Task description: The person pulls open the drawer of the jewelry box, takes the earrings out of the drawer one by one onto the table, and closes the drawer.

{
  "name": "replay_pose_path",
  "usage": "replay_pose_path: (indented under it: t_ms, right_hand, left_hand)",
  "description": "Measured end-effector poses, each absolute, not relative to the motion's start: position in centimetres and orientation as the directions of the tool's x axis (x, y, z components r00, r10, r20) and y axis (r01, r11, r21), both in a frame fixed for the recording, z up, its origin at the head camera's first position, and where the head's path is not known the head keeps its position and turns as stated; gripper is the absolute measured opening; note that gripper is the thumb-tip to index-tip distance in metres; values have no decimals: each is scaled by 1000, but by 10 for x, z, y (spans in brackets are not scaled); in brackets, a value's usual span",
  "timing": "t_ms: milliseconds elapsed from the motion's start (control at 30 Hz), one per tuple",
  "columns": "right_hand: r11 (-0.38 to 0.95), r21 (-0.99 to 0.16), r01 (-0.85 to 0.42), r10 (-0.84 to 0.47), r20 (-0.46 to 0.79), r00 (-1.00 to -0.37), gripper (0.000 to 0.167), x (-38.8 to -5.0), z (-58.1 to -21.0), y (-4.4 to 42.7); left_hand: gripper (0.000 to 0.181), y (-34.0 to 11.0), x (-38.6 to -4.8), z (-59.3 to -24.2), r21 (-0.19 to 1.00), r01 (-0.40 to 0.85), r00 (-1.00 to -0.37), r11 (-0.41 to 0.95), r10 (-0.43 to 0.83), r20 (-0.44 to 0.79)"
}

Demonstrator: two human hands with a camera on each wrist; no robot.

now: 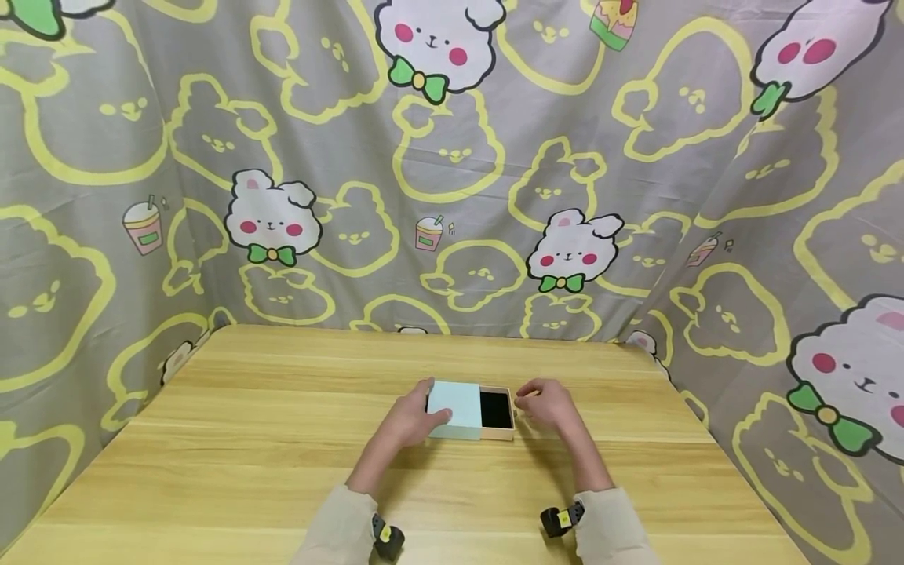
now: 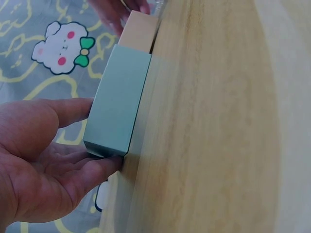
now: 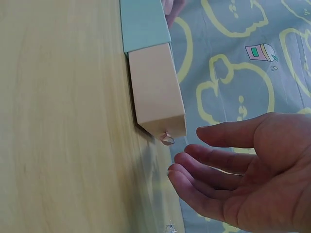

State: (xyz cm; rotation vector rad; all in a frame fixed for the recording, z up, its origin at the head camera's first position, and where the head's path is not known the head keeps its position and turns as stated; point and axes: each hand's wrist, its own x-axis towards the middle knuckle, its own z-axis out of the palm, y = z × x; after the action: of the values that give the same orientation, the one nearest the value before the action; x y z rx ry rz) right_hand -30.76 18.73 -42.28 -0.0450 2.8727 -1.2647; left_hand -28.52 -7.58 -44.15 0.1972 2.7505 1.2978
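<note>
A pale blue-green drawer box (image 1: pixel 455 402) lies on the table, its peach inner tray (image 3: pixel 158 90) slid partway out to the right. Black lining (image 1: pixel 497 410) shows inside the tray. My left hand (image 1: pixel 413 416) grips the sleeve at its left end, thumb on top and fingers at the far side and end; in the left wrist view the hand (image 2: pixel 53 160) has the sleeve between thumb and fingers. Just off the tray's right end is my right hand (image 1: pixel 545 404), its fingers loosely bent and holding nothing. A small ribbon pull tab (image 3: pixel 166 139) sticks out there, apart from the fingertips.
The wooden table (image 1: pixel 282 455) extends around the box on all sides. A grey curtain (image 1: pixel 480 173) with cartoon bears and rabbits hangs behind it and along both sides. Each wrist wears a small black camera (image 1: pixel 387 540).
</note>
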Motion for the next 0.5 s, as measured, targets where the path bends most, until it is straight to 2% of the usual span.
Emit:
replay_pose_path:
  t_ms: [233,500]
  right_hand:
    - [589,-808,3,-43,-35,-998,31,-309,-428,181]
    - [591,-807,8,-28,-30,-999,38,-309,-429,176]
  left_hand:
    - [74,-75,-285,-440,768,80,-988,636,151,-23]
    - [74,-75,-285,-440,767,79,-989,637,147,-20]
